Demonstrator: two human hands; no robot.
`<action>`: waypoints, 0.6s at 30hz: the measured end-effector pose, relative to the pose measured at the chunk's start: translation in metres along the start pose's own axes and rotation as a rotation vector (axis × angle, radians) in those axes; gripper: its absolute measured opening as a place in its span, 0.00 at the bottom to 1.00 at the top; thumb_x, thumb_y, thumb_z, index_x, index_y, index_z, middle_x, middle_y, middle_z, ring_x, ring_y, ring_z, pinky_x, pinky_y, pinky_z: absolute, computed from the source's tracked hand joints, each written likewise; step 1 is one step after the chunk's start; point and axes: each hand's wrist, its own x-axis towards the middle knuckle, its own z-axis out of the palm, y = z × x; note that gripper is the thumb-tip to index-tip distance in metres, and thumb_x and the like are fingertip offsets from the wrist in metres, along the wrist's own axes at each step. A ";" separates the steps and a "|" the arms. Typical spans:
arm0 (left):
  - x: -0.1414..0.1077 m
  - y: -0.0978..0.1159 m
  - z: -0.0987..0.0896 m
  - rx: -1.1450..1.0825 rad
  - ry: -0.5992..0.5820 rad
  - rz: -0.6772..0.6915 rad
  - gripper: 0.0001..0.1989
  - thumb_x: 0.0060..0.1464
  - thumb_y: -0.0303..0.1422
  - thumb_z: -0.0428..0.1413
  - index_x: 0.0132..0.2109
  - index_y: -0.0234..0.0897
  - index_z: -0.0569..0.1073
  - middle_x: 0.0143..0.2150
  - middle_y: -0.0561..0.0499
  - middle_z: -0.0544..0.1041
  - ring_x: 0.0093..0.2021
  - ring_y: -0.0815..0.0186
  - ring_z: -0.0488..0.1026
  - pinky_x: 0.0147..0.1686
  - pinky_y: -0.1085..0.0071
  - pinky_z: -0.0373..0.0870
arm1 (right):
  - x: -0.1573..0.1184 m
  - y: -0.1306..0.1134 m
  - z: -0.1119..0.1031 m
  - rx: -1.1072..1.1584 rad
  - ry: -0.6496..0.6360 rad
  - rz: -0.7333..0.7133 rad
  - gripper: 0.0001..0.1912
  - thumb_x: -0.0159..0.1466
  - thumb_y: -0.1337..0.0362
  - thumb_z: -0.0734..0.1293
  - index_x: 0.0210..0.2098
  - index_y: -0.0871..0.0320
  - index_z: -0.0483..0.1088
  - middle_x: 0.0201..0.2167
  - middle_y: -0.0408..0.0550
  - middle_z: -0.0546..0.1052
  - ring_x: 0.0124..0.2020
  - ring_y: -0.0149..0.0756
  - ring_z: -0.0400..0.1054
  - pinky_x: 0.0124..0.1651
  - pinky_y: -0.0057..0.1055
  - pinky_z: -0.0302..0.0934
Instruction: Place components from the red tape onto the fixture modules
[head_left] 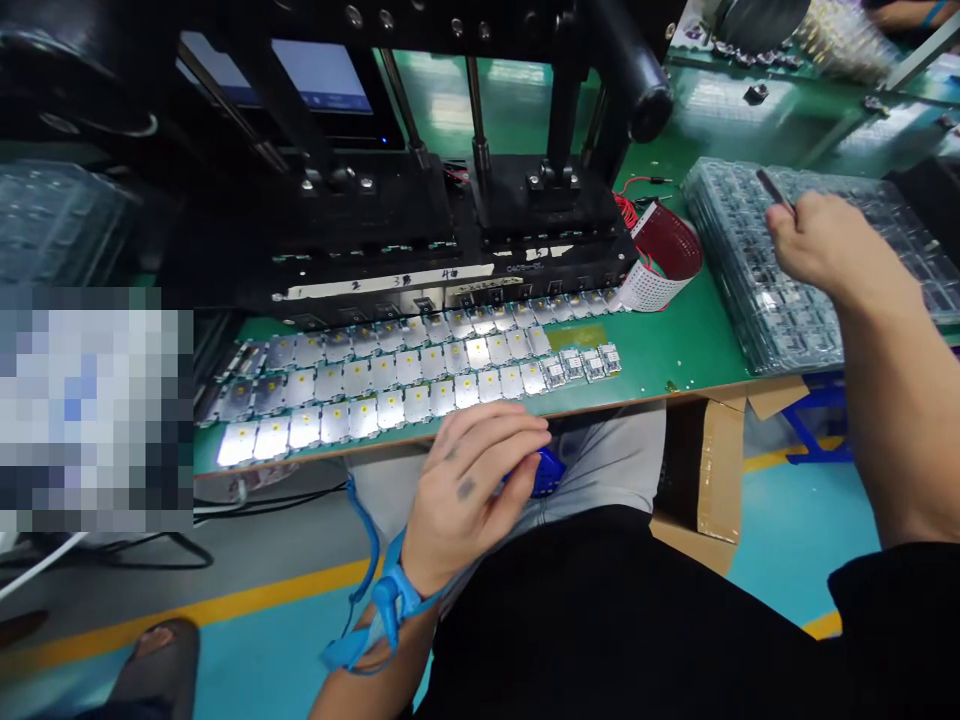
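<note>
- Two bare hands in view, each with a closed grip; the person's lap, in grey trousers (607,462), lies directly below the worktop's front edge.
- Left hand (469,490): nearest the camera, fingers curled shut around a blue plastic item (547,472), mostly hidden, held just off the worktop's front edge. A blue wrist strap (394,600) circles the wrist, its coiled cord hanging free.
- Silver modules with yellow centre spots (405,385): several dozen in rows, long axis running left to right along the front of the worktop. They lie just ahead of the left hand, which is the nearer hand; the right is well apart.
- Green worktop (660,350): carries everything listed below, except the box.
- Cardboard box (712,470): open, under the worktop's right side.
- Right hand (829,240): raised at the right, pinching a slim dark tool (774,190), possibly tweezers, its tip pointing away from the palm, above a stack of clear blister trays (750,290).
- Maroon ribbon cable (667,245): curled, with red wires, beyond the modules.
- Black press fixture (547,205): behind the rows, with numbered labels along its base.
</note>
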 end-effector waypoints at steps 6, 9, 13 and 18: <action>0.020 -0.007 0.007 0.471 -0.165 0.056 0.12 0.60 0.29 0.57 0.51 0.39 0.71 0.52 0.45 0.78 0.56 0.49 0.70 0.50 0.49 0.67 | -0.004 0.039 0.031 0.008 0.106 0.145 0.21 0.57 0.58 0.70 0.18 0.64 0.61 0.53 0.73 0.72 0.64 0.54 0.63 0.56 0.46 0.58; 0.029 -0.009 0.016 0.530 -0.225 0.049 0.12 0.61 0.31 0.56 0.52 0.37 0.72 0.54 0.43 0.76 0.55 0.48 0.69 0.50 0.49 0.67 | 0.002 0.051 0.029 0.013 0.115 0.182 0.20 0.53 0.53 0.73 0.25 0.67 0.69 0.52 0.71 0.73 0.61 0.56 0.65 0.53 0.48 0.59; 0.036 -0.013 0.021 0.559 -0.240 0.047 0.14 0.62 0.32 0.56 0.54 0.37 0.71 0.52 0.41 0.76 0.52 0.49 0.68 0.50 0.48 0.67 | -0.039 0.022 0.020 -0.079 0.387 -0.046 0.23 0.55 0.54 0.74 0.43 0.66 0.75 0.50 0.70 0.73 0.58 0.58 0.67 0.53 0.52 0.60; 0.038 -0.017 0.023 0.576 -0.271 0.005 0.13 0.62 0.33 0.56 0.52 0.38 0.73 0.52 0.41 0.76 0.52 0.48 0.67 0.49 0.47 0.67 | -0.136 -0.079 0.040 0.269 0.109 -1.013 0.18 0.63 0.61 0.69 0.52 0.55 0.70 0.54 0.57 0.73 0.57 0.50 0.67 0.57 0.52 0.65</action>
